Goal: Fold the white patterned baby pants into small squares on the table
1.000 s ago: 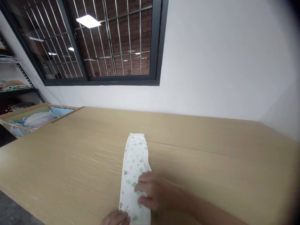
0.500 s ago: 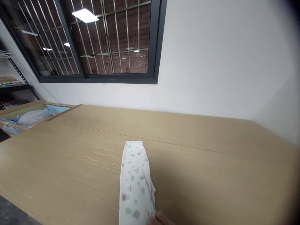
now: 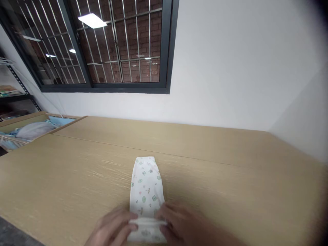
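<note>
A small white garment (image 3: 146, 186) with little green and pink prints lies as a long folded strip on the wooden table (image 3: 225, 171). Its near end is turned up and over into a fold. My left hand (image 3: 112, 229) grips the left side of that folded end. My right hand (image 3: 179, 225) grips the right side. Both hands are blurred by motion, with fingers curled on the cloth at the bottom of the view.
A wooden crate (image 3: 28, 126) holding light blue and white cloth sits at the far left. A barred window (image 3: 102, 44) is in the white wall behind the table. Dark shelving (image 3: 10, 95) stands at the left edge.
Both hands dropped out of view half a second ago and have come back. They have lifted the garment's near end and folded it toward the far end.
</note>
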The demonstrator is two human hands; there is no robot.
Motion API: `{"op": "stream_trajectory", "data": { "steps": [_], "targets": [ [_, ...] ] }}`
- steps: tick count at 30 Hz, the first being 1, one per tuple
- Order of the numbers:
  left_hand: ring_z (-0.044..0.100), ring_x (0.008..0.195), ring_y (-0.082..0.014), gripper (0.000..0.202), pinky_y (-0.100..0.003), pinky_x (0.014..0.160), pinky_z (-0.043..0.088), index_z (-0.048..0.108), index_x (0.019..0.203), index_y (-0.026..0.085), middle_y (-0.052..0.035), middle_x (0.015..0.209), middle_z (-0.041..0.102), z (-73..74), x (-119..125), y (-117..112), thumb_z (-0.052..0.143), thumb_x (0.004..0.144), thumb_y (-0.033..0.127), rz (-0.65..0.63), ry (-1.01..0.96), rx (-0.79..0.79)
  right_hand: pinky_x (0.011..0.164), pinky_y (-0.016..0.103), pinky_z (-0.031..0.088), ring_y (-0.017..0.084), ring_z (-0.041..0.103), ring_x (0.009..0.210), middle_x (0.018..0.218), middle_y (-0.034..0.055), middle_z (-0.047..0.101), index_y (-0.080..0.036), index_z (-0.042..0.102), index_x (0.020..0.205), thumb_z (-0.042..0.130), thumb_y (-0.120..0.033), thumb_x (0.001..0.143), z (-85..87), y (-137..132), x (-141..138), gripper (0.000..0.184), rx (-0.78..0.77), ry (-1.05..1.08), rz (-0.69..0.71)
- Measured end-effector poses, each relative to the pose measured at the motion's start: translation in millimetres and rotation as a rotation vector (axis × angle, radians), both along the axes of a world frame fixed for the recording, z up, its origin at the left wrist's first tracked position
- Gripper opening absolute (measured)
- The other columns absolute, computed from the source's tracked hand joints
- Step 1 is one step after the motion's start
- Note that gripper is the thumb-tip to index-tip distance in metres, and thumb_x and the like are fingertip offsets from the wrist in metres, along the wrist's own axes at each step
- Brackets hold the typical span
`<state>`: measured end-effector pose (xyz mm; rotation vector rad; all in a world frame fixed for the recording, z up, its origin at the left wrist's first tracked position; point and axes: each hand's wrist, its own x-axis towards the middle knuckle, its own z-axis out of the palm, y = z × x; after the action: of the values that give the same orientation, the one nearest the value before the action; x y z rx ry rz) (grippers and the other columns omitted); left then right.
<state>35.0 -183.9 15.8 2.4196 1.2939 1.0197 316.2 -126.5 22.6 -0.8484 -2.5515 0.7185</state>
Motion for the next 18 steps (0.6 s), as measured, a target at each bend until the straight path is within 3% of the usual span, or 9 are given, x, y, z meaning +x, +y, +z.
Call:
{"op": "stream_trajectory", "data": {
  "steps": [3,6,9,13,18],
  "targets": [
    [0.07,0.09,-0.0126,0.017,-0.023,0.079,0.057,0.066,0.111,0.03,0.0021,0.099,0.074,22.4,-0.6,37.2,0.052,0.101,0.032,0.068,-0.075,-0.046,0.06,0.029,0.045,0.017,0.059,0.068,0.083,0.0006,0.067,-0.027,0.063,0.103,0.053,-0.028,0.095,44.6,26.5,-7.7,0.013,-0.118,0.087,-0.1],
    [0.066,0.093,-0.0156,0.021,-0.027,0.082,0.053,0.067,0.101,0.025,-0.001,0.099,0.071,35.9,2.5,79.3,0.05,0.102,0.037,0.15,-0.106,-0.031,0.058,0.027,0.041,0.016,0.055,0.066,0.075,-0.0019,0.061,-0.024,0.064,0.106,0.057,-0.034,0.094,51.1,64.4,-20.9,0.017,-0.165,0.186,-0.221],
    [0.064,0.095,-0.0189,0.023,-0.031,0.086,0.05,0.067,0.098,0.022,-0.0044,0.1,0.07,32.8,5.6,123.8,0.047,0.101,0.034,0.253,-0.085,-0.013,0.061,0.027,0.043,0.017,0.057,0.072,0.082,0.0002,0.062,-0.021,0.062,0.11,0.055,-0.039,0.096,32.5,106.4,-37.2,0.023,-0.145,0.296,-0.312],
    [0.063,0.091,-0.0204,0.022,-0.033,0.085,0.048,0.068,0.092,0.018,-0.0075,0.094,0.071,9.2,8.7,173.2,0.048,0.098,0.024,0.316,-0.042,-0.027,0.066,0.029,0.044,0.018,0.06,0.075,0.086,0.0035,0.066,-0.018,0.062,0.104,0.052,-0.032,0.097,-4.8,155.0,-57.8,0.018,-0.052,0.269,-0.406],
    [0.064,0.087,-0.0205,0.022,-0.033,0.082,0.048,0.068,0.087,0.015,-0.0095,0.089,0.072,-14.1,12.8,200.9,0.048,0.095,0.016,0.346,0.017,-0.052,0.074,0.032,0.047,0.02,0.062,0.083,0.09,0.0071,0.068,-0.017,0.063,0.096,0.054,-0.022,0.094,-38.3,183.4,-68.1,0.01,0.011,0.221,-0.485]
  ]
}}
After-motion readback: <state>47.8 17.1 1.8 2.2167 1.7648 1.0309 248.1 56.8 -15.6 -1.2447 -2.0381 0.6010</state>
